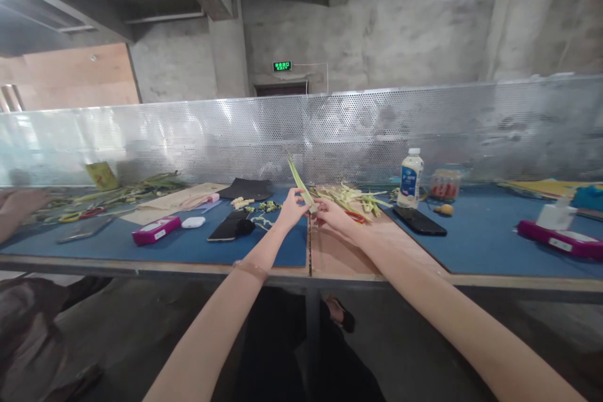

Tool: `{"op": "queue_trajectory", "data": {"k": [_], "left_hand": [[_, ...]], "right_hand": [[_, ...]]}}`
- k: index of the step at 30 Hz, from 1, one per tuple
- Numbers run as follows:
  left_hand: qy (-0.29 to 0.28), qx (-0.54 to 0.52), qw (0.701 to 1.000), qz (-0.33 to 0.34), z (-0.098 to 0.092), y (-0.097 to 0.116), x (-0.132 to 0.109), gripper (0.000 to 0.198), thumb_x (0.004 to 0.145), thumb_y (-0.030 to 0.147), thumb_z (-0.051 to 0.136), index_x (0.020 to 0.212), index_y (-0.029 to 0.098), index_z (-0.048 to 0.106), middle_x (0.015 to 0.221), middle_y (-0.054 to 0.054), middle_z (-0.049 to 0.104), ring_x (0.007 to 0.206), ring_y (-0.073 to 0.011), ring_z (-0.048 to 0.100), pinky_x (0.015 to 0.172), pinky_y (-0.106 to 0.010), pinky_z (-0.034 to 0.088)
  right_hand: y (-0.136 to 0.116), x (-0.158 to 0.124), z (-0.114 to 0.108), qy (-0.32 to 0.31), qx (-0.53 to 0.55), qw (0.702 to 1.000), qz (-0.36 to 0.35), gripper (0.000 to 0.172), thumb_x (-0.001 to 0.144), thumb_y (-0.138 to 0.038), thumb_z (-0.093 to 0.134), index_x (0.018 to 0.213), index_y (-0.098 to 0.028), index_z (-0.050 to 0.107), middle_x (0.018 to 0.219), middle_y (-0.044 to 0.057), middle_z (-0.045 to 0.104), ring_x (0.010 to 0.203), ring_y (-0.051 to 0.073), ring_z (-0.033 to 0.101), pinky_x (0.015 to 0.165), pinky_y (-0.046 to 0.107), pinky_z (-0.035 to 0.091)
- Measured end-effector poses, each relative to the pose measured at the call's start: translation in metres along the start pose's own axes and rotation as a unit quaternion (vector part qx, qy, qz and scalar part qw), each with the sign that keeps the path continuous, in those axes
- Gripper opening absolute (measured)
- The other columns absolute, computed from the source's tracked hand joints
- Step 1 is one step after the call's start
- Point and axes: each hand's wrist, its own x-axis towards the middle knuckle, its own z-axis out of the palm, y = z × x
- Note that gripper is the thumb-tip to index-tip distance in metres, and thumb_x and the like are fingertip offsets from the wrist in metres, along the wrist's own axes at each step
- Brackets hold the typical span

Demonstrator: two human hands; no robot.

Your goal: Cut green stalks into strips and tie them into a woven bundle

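Note:
Above the near middle of the bench, a long pale-green plant stalk (302,183) points up and away from me. My left hand (292,210) is closed around its lower part, thumb and fingers pressed on it. At the stalk's bottom end, the fingers of my right hand (332,216) are pinched together. Just beyond my right hand lies a loose heap of cut green stalks and peelings (351,196). A red-orange handled tool (355,217) shows partly beside that hand; its kind is hidden. Small yellow-green pieces (264,206) lie left of my left hand.
A perforated metal screen (226,138) borders the bench's back. A black phone (419,221) and a labelled bottle (411,179) stand right; a dark phone (229,226), white case (193,222) and purple box (157,230) lie left. Another person's hand (19,207) is at far left.

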Motion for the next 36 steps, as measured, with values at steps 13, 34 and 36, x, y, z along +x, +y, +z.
{"op": "queue_trajectory", "data": {"k": [13, 34, 36], "left_hand": [[0.002, -0.015, 1.0, -0.005, -0.001, 0.003, -0.002, 0.03, 0.087, 0.028, 0.052, 0.113, 0.014, 0.052, 0.104, -0.007, 0.058, 0.083, -0.0161, 0.06, 0.069, -0.034, 0.052], [0.03, 0.025, 0.999, -0.001, -0.004, 0.001, -0.001, 0.03, 0.087, 0.029, 0.052, 0.113, 0.014, 0.052, 0.105, -0.007, 0.058, 0.084, -0.0164, 0.06, 0.07, -0.034, 0.052], [0.035, 0.033, 0.999, 0.0, -0.004, 0.0, 0.0, 0.03, 0.087, 0.029, 0.052, 0.113, 0.014, 0.051, 0.105, -0.007, 0.058, 0.084, -0.0166, 0.06, 0.071, -0.035, 0.052]], "right_hand": [[-0.008, -0.006, 0.002, 0.001, -0.005, 1.0, 0.013, 0.027, 0.089, -0.028, 0.052, 0.112, -0.014, 0.052, 0.096, 0.004, 0.059, 0.073, 0.013, 0.059, 0.062, 0.029, 0.052], [-0.019, -0.01, 0.001, -0.01, -0.174, 0.985, 0.0, 0.03, 0.09, -0.032, 0.049, 0.115, -0.015, 0.051, 0.099, 0.005, 0.06, 0.076, 0.014, 0.061, 0.066, 0.032, 0.052], [-0.019, -0.007, -0.01, 0.015, -0.235, 0.972, -0.002, 0.032, 0.09, -0.034, 0.048, 0.115, -0.015, 0.051, 0.102, 0.006, 0.059, 0.081, 0.016, 0.06, 0.07, 0.034, 0.052]]}}
